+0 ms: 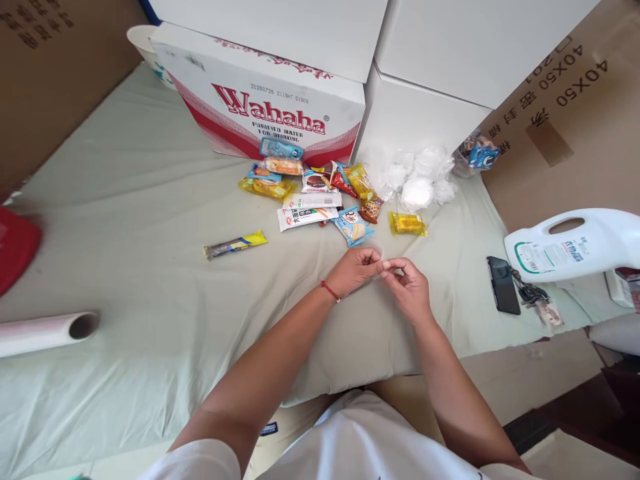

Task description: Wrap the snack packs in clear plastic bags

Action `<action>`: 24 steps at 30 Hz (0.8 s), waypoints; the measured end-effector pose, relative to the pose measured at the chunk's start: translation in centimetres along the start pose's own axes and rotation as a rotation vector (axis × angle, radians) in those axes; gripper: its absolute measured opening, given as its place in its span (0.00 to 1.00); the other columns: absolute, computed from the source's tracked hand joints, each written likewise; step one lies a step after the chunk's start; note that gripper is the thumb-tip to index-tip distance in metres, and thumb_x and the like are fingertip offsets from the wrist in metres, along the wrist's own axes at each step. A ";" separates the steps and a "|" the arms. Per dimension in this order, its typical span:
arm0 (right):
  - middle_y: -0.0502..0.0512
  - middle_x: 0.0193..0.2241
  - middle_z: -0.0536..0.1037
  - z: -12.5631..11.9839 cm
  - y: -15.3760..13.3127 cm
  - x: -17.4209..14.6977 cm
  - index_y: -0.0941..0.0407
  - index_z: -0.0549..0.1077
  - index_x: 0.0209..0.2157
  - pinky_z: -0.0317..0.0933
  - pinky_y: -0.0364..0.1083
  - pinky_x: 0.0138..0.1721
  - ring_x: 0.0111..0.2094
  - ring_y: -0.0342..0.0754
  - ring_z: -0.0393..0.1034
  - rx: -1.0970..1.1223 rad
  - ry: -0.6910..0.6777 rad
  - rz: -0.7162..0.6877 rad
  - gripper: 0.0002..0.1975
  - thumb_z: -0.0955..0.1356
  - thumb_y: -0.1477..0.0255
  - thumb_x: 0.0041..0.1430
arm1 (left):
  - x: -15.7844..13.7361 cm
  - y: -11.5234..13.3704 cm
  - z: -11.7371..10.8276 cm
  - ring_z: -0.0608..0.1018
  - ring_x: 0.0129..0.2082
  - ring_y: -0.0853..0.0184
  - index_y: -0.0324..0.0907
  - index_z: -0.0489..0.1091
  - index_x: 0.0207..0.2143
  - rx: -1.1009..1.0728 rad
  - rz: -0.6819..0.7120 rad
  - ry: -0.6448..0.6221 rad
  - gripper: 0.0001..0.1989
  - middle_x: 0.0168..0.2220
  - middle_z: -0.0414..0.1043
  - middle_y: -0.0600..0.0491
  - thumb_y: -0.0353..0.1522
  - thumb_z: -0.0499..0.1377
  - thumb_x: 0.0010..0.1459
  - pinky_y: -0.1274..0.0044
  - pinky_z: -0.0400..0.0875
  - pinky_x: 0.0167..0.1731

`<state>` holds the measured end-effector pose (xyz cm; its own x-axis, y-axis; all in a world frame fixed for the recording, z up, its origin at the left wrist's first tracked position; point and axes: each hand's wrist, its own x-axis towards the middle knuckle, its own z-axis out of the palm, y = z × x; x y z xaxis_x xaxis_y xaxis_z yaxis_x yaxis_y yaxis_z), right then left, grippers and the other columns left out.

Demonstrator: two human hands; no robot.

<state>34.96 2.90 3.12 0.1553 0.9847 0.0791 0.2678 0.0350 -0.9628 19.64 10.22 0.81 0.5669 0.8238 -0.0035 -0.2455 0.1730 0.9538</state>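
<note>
My left hand [356,270], with a red cord on its wrist, and my right hand [409,287] meet fingertip to fingertip over the cloth. Both are closed in a pinch on a small piece of clear plastic [379,248], perhaps a thin bag, mostly hidden by the fingers. Just beyond the left hand lies a light-blue snack packet [353,227]. A yellow snack packet [408,224] rests on its own past the right hand. Further back are a pile of wrapped snacks, with a white long packet [307,218] in it, and several crumpled clear plastic bags [417,192].
A Wahaha water carton [280,110] and white boxes [430,110] stand along the back. At left are a dark-and-yellow stick packet [235,245] and a white roll [45,333]. To the right lie a white detergent jug [575,245], a black phone [503,285] and keys [531,291].
</note>
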 end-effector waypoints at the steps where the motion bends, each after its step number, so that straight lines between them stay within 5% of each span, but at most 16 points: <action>1: 0.51 0.33 0.77 0.1 0.1 0.0 0.51 0.77 0.37 0.67 0.46 0.37 0.34 0.46 0.70 0.051 0.004 0.039 0.12 0.75 0.59 0.57 | -0.1 0.0 0.1 0.61 0.23 0.75 0.39 0.67 0.25 -0.020 -0.010 -0.013 0.25 0.21 0.61 0.60 0.51 0.69 0.50 0.79 0.52 0.25; 7: 0.49 0.32 0.77 0.1 1.4 0.0 0.52 0.78 0.33 0.69 0.48 0.40 0.32 0.46 0.72 0.334 -0.011 0.202 0.13 0.78 0.59 0.52 | -0.7 0.0 0.4 0.61 0.21 0.75 0.39 0.68 0.31 -0.058 -0.113 -0.076 0.24 0.21 0.63 0.61 0.50 0.69 0.50 0.79 0.52 0.23; 15: 0.51 0.35 0.76 -1.2 0.4 -2.3 0.53 0.76 0.31 0.70 0.45 0.38 0.34 0.44 0.69 0.583 -0.034 0.300 0.17 0.79 0.57 0.51 | -3.5 1.6 1.2 0.63 0.24 0.75 0.40 0.69 0.31 0.078 -0.087 -0.066 0.18 0.26 0.65 0.60 0.45 0.68 0.55 0.80 0.57 0.27; 20: 0.50 0.36 0.77 -0.2 0.2 -4.5 0.51 0.77 0.37 0.70 0.48 0.43 0.37 0.45 0.72 0.551 -0.154 0.264 0.16 0.77 0.56 0.54 | -6.0 0.5 1.6 0.70 0.30 0.71 0.39 0.71 0.32 0.050 -0.094 -0.083 0.17 0.29 0.70 0.56 0.44 0.67 0.57 0.77 0.65 0.34; 24: 0.49 0.30 0.76 0.6 0.9 -5.3 0.52 0.77 0.32 0.70 0.47 0.39 0.33 0.44 0.70 0.554 -0.136 0.317 0.15 0.78 0.56 0.53 | -7.1 -0.7 1.4 0.70 0.30 0.71 0.39 0.72 0.31 0.003 -0.098 -0.084 0.15 0.28 0.71 0.55 0.41 0.68 0.56 0.76 0.64 0.35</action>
<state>33.77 -2.20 1.68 0.0149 0.9732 -0.2293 -0.3063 -0.2139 -0.9276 16.86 3.47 0.57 0.6518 0.7550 -0.0715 -0.1833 0.2483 0.9512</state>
